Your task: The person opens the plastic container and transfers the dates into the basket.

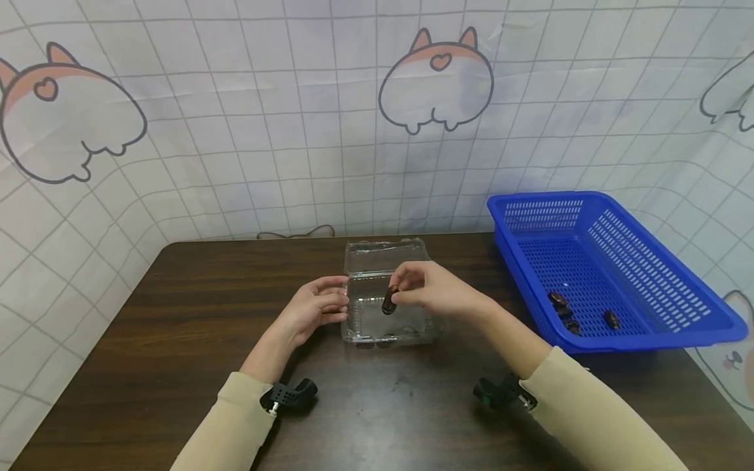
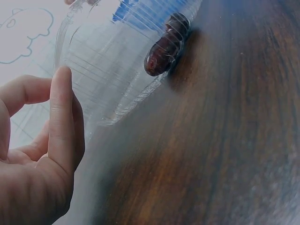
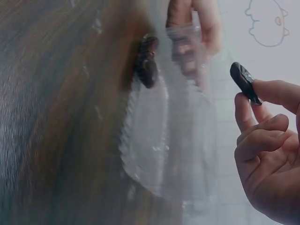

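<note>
A clear plastic clamshell box (image 1: 377,330) stands on the table with its lid (image 1: 385,257) tipped back. My right hand (image 1: 436,288) holds a dark, glossy date (image 1: 389,299) above the box's tray, pinched between thumb and fingers; the right wrist view shows that date (image 3: 243,82) at the fingertips. My left hand (image 1: 315,307) touches the box's left side with its fingers fairly straight. Inside the box, along the near wall, lie dates (image 2: 161,54), seen through the plastic in both wrist views; the exact number is unclear.
To the right stands a blue slotted basket (image 1: 654,261) with several dates (image 1: 559,304) on its floor near the front. Below everything is a dark wood table (image 1: 194,327). A white, grid-patterned cloth (image 1: 330,118) hangs behind and at both sides.
</note>
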### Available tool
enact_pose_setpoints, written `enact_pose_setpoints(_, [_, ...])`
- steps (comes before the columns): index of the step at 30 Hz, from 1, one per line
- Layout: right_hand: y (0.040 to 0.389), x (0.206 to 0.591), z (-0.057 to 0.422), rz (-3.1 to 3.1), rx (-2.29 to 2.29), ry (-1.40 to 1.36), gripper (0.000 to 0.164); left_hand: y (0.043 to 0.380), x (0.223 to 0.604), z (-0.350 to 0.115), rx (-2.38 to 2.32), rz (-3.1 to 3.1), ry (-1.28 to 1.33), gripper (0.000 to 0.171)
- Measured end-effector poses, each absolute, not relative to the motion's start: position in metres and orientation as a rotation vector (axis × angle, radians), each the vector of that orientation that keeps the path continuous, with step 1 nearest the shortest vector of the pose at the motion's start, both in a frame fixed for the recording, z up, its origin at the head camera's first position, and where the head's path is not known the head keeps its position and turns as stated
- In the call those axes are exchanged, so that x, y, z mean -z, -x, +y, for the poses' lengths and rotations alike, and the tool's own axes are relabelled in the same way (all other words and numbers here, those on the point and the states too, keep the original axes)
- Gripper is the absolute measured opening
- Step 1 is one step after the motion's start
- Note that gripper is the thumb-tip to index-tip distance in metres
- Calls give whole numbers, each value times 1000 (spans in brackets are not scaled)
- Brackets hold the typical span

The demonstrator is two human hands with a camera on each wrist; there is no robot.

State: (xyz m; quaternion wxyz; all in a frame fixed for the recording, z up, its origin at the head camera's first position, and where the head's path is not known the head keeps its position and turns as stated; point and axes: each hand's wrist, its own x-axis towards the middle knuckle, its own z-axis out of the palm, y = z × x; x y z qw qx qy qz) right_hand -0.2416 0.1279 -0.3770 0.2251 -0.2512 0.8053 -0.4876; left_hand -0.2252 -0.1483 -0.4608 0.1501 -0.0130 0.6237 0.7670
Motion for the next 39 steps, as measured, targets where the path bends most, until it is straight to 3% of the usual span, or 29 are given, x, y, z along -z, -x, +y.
enact_pose_setpoints(15, [230,340,170,2318,1389,679,19,225,461,-150,-2217,1777,44,49])
enact_pose_setpoints(25, [224,320,208,2387,1445,583,30,224,459,-147,-2219,1768,45,50])
enact_pose_setpoints(39, [216,318,271,2545,1397,485,35,221,459,-148,-2209,1780,39,51])
